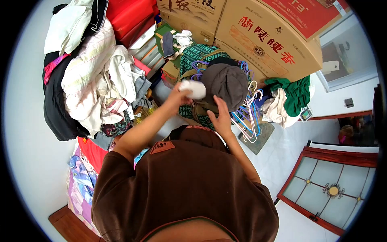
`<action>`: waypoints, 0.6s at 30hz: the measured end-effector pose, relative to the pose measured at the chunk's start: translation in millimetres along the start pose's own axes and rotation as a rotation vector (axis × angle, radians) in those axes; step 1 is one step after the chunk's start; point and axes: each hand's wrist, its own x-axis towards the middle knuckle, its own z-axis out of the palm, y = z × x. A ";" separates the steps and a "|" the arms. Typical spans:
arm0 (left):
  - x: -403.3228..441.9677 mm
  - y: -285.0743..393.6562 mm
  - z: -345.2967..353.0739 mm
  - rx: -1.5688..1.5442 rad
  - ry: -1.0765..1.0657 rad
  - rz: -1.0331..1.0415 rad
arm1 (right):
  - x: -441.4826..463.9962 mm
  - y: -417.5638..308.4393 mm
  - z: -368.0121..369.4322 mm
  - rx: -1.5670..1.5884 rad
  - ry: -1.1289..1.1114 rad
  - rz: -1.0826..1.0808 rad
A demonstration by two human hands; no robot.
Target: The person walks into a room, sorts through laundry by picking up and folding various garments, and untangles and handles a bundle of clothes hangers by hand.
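My left hand (177, 99) is closed on a small white rounded roll (194, 89); its kind is not clear, and its outline is slightly blurred. Fingers apart and holding nothing, my right hand (220, 117) is just to the right of the roll, beside a dark grey cloth item (226, 85) shaped like a hat. That grey item rests on a green-and-black lettered bag (198, 55). Purple hangers (197, 69) stick out around it. White and blue hangers (250, 115) lie in a bunch on its right.
Piled clothes and bedding (94, 80) stand at the left. Large cardboard boxes (258, 44) form the back. Green and beige clothes (298, 97) lie at the right. A glass-paned door (328, 187) with a red-brown frame is at the lower right.
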 end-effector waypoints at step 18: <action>225.4 107.2 -30.6 0.363 0.314 0.081 | -22.3 64.8 -9.9 -0.253 -0.026 0.157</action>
